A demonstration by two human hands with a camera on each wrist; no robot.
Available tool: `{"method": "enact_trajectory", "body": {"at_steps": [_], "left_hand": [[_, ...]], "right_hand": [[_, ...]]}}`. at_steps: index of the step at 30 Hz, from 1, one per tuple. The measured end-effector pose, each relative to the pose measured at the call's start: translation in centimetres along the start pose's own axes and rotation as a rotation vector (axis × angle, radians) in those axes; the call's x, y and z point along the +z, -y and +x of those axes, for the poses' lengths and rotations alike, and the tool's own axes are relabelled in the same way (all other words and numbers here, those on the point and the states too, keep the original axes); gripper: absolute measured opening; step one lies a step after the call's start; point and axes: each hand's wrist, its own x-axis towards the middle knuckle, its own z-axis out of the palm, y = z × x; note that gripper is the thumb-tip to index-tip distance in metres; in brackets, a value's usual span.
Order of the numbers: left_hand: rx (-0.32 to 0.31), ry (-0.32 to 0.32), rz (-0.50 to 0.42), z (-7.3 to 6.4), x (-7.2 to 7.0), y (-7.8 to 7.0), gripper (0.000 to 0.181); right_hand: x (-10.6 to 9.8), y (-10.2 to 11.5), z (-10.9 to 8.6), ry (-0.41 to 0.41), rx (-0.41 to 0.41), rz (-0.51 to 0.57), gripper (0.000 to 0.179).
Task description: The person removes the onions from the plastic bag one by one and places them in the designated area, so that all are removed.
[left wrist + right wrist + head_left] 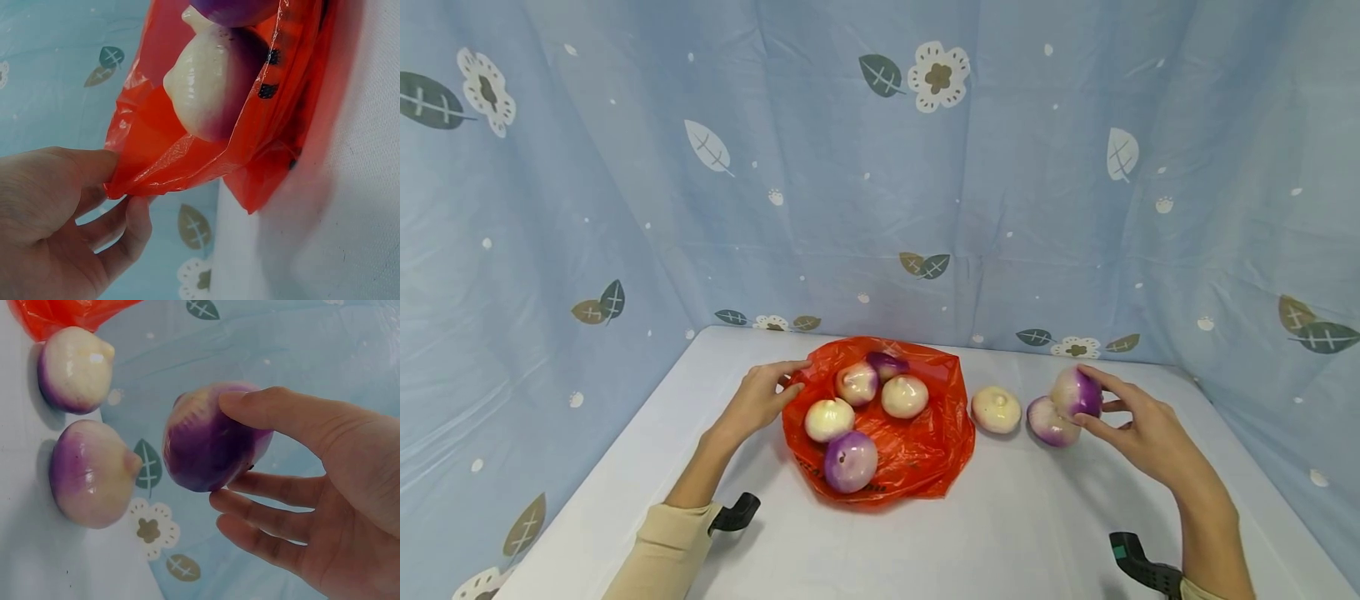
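Observation:
My left hand (758, 402) pinches the left edge of a red plastic bag (917, 450); the left wrist view shows the thumb and fingers on a fold of its rim. Several glossy purple-and-white onions lie in the opened bag, among them a purple-topped onion (851, 461) at the front and a pale onion (905, 396) farther back. Over the right part of the table, my right hand (1150, 429) holds a purple-and-white onion (212, 440) between thumb and fingers. It is lifted off the table, overlapping a second onion (1051, 422) below it in the head view.
A pale onion (996, 409) sits on the white table (1000, 533) right beside the bag's right edge. Blue curtain (820, 208) with leaf and flower prints surrounds the table at the back and both sides. Black wrist mounts (735, 512) stick out from both forearms.

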Motion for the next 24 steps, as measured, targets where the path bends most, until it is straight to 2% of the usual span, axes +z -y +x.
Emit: {"method": "enact_trajectory", "body": {"at_steps": [8,24], "left_hand": [[-0.009,0.006,0.003,-0.1,0.0,-0.1,0.039],[0.009,-0.008,-0.001,0.1,0.1,0.2,0.039]], "right_hand": [[0.0,-1.0,-0.4,-0.058,-0.034,-0.024,0.071],[-0.2,-2.5,-0.3,-0.041,0.010,-0.085,0.072]]}}
